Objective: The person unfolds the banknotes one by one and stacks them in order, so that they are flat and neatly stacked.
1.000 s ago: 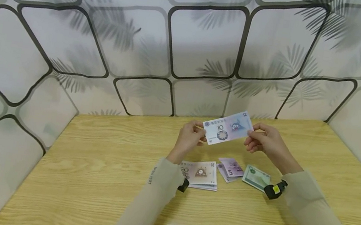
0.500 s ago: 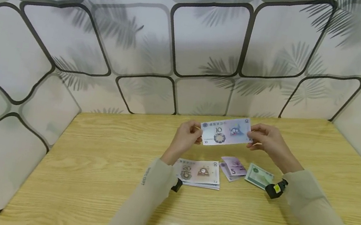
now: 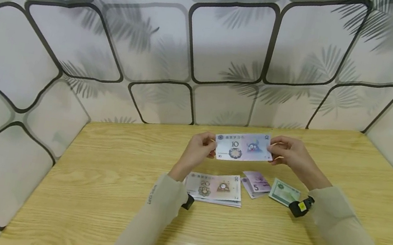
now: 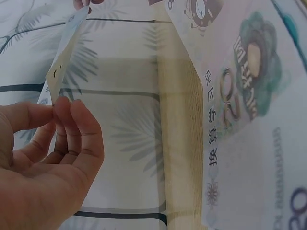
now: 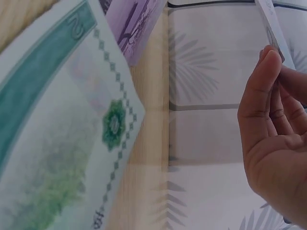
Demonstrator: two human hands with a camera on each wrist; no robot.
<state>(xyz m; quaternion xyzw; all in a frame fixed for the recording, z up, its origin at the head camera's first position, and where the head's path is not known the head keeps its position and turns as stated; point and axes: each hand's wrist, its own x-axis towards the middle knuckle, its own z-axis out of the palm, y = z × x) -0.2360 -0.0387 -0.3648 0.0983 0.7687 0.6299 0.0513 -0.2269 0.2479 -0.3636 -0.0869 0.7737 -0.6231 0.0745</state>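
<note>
A blue-violet play banknote (image 3: 242,146) marked 10 is stretched between both hands above the table. My left hand (image 3: 198,148) pinches its left end between thumb and fingers, and my right hand (image 3: 287,154) pinches the right end. Below the left hand lies a small stack of notes, topped by a pale 20 banknote (image 3: 214,185). A folded purple 5 banknote (image 3: 257,183) sits to the right of the stack. Further right, a green banknote (image 3: 284,191) lies close by the right wrist; the right wrist view shows its green corner pattern (image 5: 114,125) large in front.
The wooden table (image 3: 94,192) meets a patterned curtain-like backdrop (image 3: 227,46) at its far edge, with more of it on both sides. Black wrist cameras, such as the right one (image 3: 300,206), hang just over the notes.
Both hands keep hold of the 10 banknote. It has come down slightly and turned from tilted to nearly level, and the left hand has shifted a little left, uncovering more of the 20 note.
</note>
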